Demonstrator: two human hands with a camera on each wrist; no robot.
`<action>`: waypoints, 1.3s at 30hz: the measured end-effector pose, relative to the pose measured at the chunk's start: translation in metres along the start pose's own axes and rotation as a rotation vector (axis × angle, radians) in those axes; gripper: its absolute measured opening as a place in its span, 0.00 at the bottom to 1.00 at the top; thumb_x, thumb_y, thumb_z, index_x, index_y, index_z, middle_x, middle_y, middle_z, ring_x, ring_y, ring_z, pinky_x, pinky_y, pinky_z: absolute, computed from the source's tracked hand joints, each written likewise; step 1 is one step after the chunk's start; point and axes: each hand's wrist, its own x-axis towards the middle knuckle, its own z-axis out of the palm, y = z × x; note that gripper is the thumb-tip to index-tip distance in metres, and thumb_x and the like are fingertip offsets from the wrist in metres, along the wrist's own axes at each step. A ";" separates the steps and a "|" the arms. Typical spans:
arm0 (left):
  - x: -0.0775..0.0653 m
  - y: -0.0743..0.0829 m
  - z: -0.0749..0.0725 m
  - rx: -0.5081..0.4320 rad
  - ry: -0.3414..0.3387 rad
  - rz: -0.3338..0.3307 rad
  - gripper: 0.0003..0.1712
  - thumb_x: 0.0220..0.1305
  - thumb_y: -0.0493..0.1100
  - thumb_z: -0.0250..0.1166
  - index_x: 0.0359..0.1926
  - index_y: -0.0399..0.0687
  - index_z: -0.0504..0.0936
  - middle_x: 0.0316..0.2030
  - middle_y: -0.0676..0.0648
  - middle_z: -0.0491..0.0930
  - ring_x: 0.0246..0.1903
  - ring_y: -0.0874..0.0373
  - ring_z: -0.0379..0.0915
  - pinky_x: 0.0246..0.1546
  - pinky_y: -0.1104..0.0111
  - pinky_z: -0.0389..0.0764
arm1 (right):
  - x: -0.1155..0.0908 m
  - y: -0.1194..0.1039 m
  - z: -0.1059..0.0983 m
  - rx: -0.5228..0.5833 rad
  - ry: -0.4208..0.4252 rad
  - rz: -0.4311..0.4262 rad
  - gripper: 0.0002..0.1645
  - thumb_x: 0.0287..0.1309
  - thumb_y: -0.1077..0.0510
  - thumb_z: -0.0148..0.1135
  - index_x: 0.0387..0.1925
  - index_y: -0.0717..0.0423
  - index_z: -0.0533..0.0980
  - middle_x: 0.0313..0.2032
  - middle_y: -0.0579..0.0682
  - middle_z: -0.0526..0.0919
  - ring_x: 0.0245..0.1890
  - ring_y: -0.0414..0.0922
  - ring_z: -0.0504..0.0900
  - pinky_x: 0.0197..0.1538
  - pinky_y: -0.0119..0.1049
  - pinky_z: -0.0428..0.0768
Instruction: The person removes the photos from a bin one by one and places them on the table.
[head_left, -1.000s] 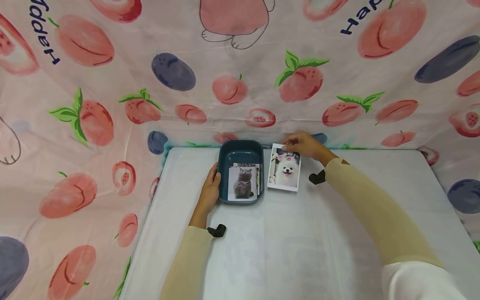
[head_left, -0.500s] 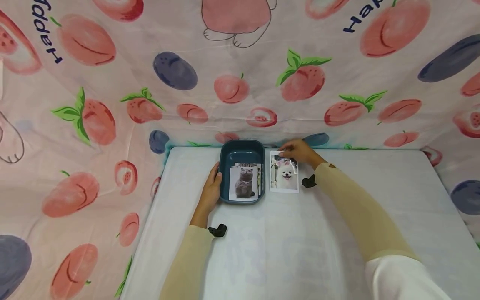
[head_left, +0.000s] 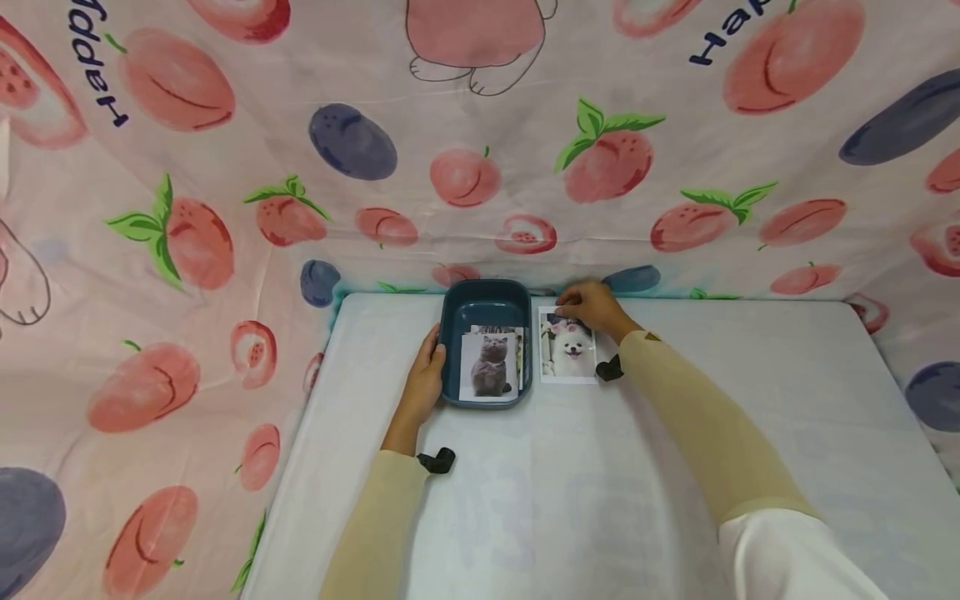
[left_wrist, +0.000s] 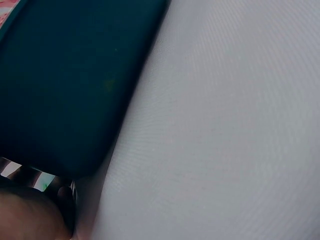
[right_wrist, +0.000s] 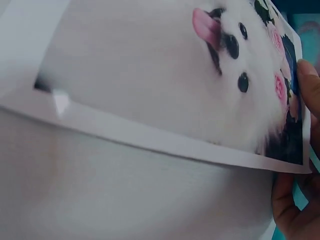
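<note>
A dark teal tray is on the white table, with a small stack of photos in its nearer part. On top of that stack lies a grey cat photo. At the tray's left side my left hand holds it, with the thumb near the rim; in the left wrist view the fingers are mostly hidden behind the tray wall. Just right of the tray is a white-bordered photo of a fluffy white dog. My right hand pinches its far edge, thumb on top and fingers beneath.
The white-covered table stretches toward me and to both sides. Behind it hangs a pink fruit-print cloth, close to the far edges of tray and photo. Black wrist cameras are strapped to both wrists.
My right hand has moved slightly left and toward me with the dog photo, which now lies straighter beside the tray. The left hand and tray stay in place.
</note>
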 end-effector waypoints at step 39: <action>-0.001 0.000 -0.001 0.032 0.008 -0.019 0.30 0.82 0.57 0.44 0.80 0.73 0.53 0.81 0.55 0.50 0.81 0.54 0.42 0.79 0.50 0.48 | 0.013 -0.121 -0.004 0.170 -0.183 -0.155 0.20 0.64 0.44 0.70 0.51 0.50 0.85 0.46 0.50 0.88 0.43 0.46 0.84 0.47 0.42 0.84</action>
